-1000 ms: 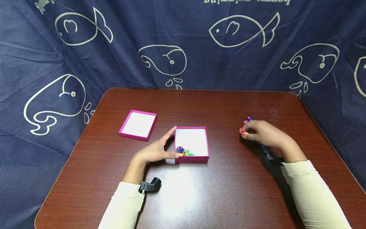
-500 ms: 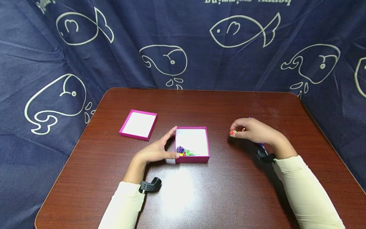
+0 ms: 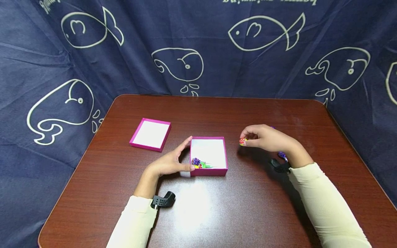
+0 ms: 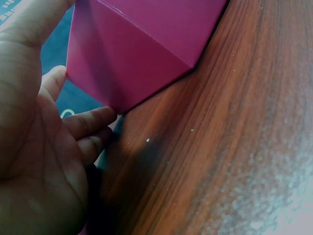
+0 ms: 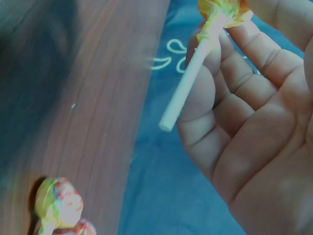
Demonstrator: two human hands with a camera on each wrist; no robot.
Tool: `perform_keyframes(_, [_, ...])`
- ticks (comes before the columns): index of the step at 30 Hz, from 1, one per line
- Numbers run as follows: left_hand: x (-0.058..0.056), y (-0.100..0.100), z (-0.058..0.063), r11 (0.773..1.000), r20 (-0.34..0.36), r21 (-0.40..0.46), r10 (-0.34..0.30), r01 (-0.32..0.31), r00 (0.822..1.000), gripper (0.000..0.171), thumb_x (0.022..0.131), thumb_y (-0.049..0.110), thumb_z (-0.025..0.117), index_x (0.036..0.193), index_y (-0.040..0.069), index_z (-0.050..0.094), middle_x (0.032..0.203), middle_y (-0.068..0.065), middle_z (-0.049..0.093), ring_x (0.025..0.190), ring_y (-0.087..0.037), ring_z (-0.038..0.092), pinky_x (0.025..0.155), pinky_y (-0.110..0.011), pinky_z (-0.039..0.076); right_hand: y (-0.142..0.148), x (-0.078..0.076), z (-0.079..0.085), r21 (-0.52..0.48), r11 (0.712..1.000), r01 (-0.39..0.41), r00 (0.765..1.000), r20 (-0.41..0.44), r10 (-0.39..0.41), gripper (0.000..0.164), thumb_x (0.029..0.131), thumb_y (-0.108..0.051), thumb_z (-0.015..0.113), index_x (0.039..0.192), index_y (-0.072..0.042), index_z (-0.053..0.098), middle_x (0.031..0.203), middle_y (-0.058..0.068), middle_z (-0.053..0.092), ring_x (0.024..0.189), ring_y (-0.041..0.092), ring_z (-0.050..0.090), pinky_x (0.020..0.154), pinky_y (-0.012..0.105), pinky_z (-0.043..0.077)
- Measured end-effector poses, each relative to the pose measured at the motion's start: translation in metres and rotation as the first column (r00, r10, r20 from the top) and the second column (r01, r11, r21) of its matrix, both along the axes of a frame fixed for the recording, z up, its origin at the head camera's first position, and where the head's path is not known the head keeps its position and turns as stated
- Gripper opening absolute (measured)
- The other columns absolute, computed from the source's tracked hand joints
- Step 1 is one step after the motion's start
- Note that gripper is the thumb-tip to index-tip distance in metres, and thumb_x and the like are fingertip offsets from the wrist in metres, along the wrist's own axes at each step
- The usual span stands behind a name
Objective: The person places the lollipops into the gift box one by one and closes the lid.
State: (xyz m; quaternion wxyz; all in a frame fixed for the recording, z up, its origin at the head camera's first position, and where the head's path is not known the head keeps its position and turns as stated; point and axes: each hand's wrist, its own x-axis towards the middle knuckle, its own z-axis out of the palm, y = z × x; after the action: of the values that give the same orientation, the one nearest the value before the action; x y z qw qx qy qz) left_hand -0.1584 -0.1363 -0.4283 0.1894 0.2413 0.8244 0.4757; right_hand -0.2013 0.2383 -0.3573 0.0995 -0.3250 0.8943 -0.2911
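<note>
I held a lollipop (image 3: 243,141) in my right hand (image 3: 270,138), pinched by its wrapped head over the desk (image 3: 254,203), between the box (image 3: 208,172) and the desk's right edge. My left hand (image 3: 167,164) was spread wide along the box's left side, thumb at the near corner, forefinger at the far one. A few wrapped lollipops (image 3: 201,164) lay inside, in the near left corner. A shallow pink lid (image 3: 150,134) lay inside up, towards the desk's far left corner.

I judged the lollipop light and hard, its wrapper perhaps slippery, so the round head or the stick just below it seemed the place to hold. The box, probably stiff card, looked best steadied lightly by its walls.

The head view hid the stick (image 5: 183,90); the right wrist view showed it pale and free, with another lollipop (image 5: 58,203) on the desk. The left wrist view showed a fingertip at the box's outer edge, but none of its contents.
</note>
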Motion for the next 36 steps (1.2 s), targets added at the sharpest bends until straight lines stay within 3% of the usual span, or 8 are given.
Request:
perform_keyframes(19, [-0.001,0.000,0.000,1.000,0.010,0.007,-0.005,0.005,1.000,0.109,0.082,0.034,0.082,0.161,0.024,0.008,0.160,-0.005,0.027,0.147,-0.020,0.020,0.118,-0.045,0.015,-0.052,-0.004,0.010,-0.110,0.988,-0.111,0.993,-0.052,0.106,0.009,0.090,-0.016,0.075,0.096,-0.018,0.069,0.086,-0.009,0.062,0.079,0.012,0.056,0.068,0.029,0.047])
perform_keyframes(36, [-0.002,0.000,-0.002,1.000,0.012,0.026,-0.011,0.011,1.000,0.108,0.082,0.033,0.082,0.161,0.024,0.009,0.159,-0.007,0.030,0.146,-0.019,0.021,0.119,-0.044,0.015,-0.101,-0.001,0.013,-0.098,0.975,-0.199,0.978,-0.084,0.192,0.010,0.091,-0.018,0.075,0.099,-0.016,0.069,0.090,-0.008,0.062,0.080,0.012,0.055,0.070,0.031,0.047])
